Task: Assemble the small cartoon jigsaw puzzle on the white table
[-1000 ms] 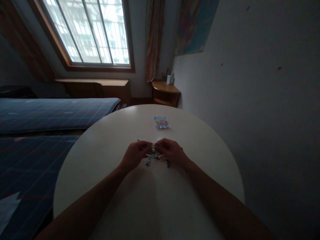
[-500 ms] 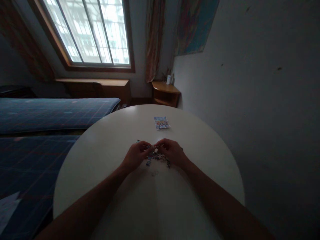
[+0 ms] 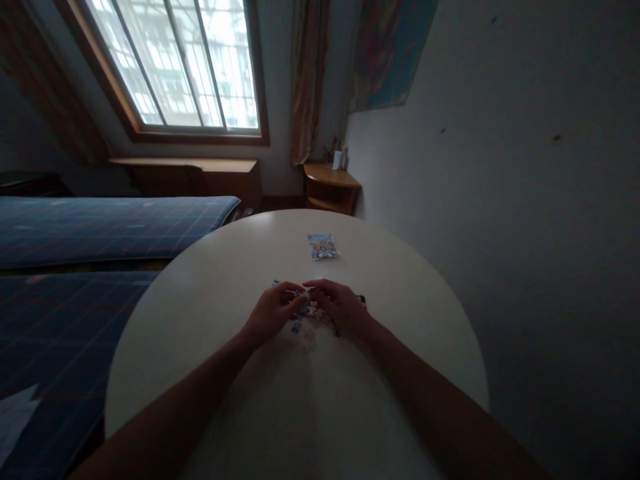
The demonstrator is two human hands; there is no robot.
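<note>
My left hand (image 3: 271, 311) and my right hand (image 3: 341, 308) meet over a small pile of jigsaw puzzle pieces (image 3: 314, 313) on a round white table (image 3: 260, 413). Fingers of both hands are bent together, tips almost touching, around small puzzle pieces whose outlines are dim. A bluish piece (image 3: 296, 327) lies just below my left fingers. Part of a dark piece (image 3: 361, 301) shows beyond the back of my right hand. Farther off on the table lies a small colourful picture card (image 3: 323, 247). My palms hide some of the pile.
To the left stands a bed with a blue plaid cover (image 3: 100, 230), and papers (image 3: 17, 417) lie at its near end. A wooden corner shelf (image 3: 333, 175) and a desk (image 3: 225, 165) are below the window. A white wall (image 3: 500, 220) rises on the right.
My right hand has shifted slightly, its fingers reaching a little further left over the pieces. More of the dark piece shows beside it. My left hand stays nearly in place.
</note>
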